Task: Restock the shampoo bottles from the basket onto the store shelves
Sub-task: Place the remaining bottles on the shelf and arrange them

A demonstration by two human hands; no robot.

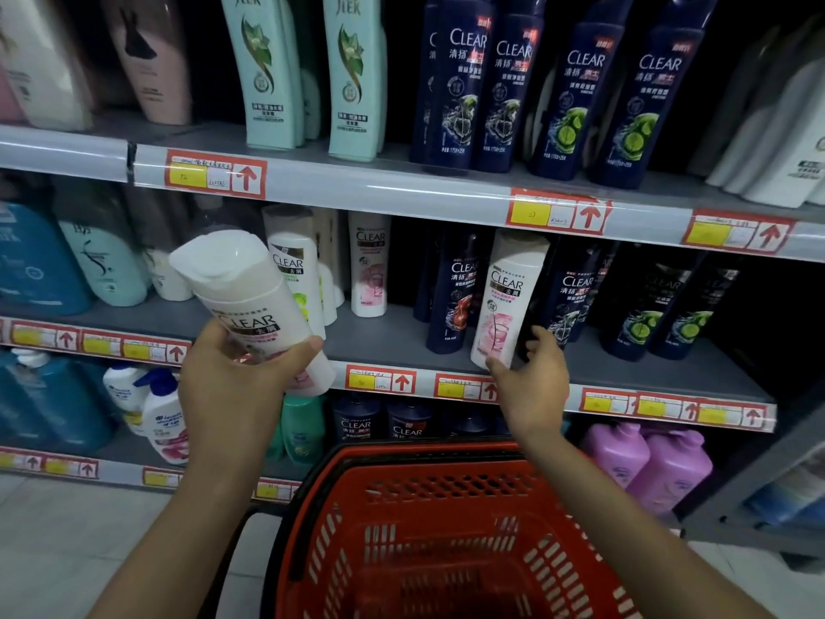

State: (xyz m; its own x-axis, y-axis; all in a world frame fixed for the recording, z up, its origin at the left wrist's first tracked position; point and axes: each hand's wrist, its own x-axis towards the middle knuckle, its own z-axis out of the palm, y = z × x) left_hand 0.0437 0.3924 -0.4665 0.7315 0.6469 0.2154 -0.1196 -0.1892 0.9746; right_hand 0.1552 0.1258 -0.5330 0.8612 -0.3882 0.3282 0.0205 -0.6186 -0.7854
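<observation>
Red perforated plastic basket (446, 489) in the foreground, below both forearms, set against the lower shelves. Left hand (232, 377) grips a white flip-cap shampoo bottle with a pink label (250, 297) around its lower body, thumb on one side and fingers on the other. The bottle is held in the air in front of the grey metal middle shelf (379, 337), not yet on it. Its long axis is tilted: cap up and to the left, toward the camera; base down and to the right; printed face outward.

Right hand (531, 377) is loose and holds nothing. Its thumb tip lies at the base of a matching white-and-pink bottle (509, 297) standing upright at the shelf's front edge. Its fingers spread just beside that bottle, near the dark blue bottles (451, 301); contact cannot be confirmed.

Handling, as judged: rigid moulded plastic, smooth and somewhat slippery, of moderate weight if full, not fragile. The flattened mid-body offers the surest hold. The cap is best avoided, since it may flip open. Upright placement calls for rotating the base downward.
</observation>
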